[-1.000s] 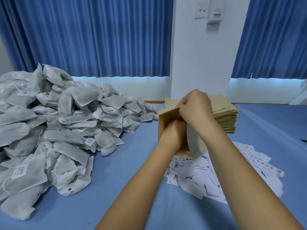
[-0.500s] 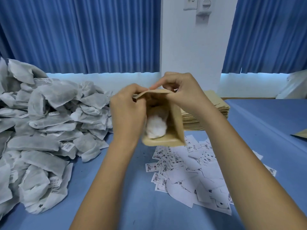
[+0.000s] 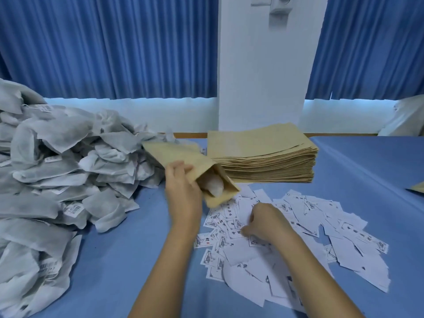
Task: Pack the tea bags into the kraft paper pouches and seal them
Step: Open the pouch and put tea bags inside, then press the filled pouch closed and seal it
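Observation:
My left hand [image 3: 182, 191] grips a kraft paper pouch [image 3: 183, 159] tilted with its open mouth toward me; a white tea bag [image 3: 214, 185] shows inside it. My right hand [image 3: 266, 222] is down on the scattered white paper labels [image 3: 309, 226], its fingers curled and pinching at one label. A big heap of white tea bags [image 3: 59, 171] fills the left of the table. A stack of flat kraft pouches [image 3: 263, 152] lies behind the held pouch.
The table has a blue cloth [image 3: 128, 249]. A white pillar [image 3: 263, 65] and blue curtains [image 3: 110, 47] stand behind. Another kraft piece [image 3: 418, 187] pokes in at the right edge, and a white bag [image 3: 406, 120] sits far right.
My right hand let go of the pouch's mouth and dropped onto the labels. The left hand keeps the pouch, now tilted and lower, in front of the stack.

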Available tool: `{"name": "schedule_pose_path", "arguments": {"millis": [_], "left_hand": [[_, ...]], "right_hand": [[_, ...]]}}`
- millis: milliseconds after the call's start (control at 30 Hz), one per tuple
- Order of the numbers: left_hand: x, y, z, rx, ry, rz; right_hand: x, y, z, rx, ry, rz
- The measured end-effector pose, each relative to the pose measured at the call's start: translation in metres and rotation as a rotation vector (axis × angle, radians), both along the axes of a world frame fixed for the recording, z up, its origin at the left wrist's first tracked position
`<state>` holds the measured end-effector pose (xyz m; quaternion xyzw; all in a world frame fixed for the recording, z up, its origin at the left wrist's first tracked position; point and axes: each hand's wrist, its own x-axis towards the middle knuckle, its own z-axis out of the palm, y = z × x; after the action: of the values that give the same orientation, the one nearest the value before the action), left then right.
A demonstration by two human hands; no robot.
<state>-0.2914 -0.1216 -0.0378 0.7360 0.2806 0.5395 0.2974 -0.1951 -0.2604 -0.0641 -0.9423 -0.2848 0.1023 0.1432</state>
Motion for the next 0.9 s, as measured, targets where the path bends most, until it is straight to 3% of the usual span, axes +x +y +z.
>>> {"name": "schedule_pose_path", "arguments": {"millis": [233, 333, 600, 700, 767, 900], "left_hand": [[-0.007, 0.005, -0.016, -0.090, -0.088, -0.096], [-0.010, 0.003, -0.015, -0.012, -0.076, -0.010], [-0.017, -0.006, -0.005, 0.071, -0.018, 0.162], [-0.021, -0.012, 0.016, 0.114, -0.079, 0.181], [-0.022, -0.016, 0.037, 0.133, -0.088, 0.223], [-0.021, -0.021, 0.069, 0.104, 0.017, 0.263]], "right_hand": [[0.003, -0.004, 0.006, 0.043, -0.158, 0.005], [0.004, -0.009, 0.008, 0.217, -0.236, -0.041], [0.010, -0.032, 0.021, 0.589, -0.127, -0.060], [0.010, -0.041, 0.033, 0.682, -0.322, -0.082], [0.007, -0.043, 0.040, 0.835, -0.496, -0.060], [-0.008, -0.042, 0.053, 1.378, -0.710, 0.080]]}}
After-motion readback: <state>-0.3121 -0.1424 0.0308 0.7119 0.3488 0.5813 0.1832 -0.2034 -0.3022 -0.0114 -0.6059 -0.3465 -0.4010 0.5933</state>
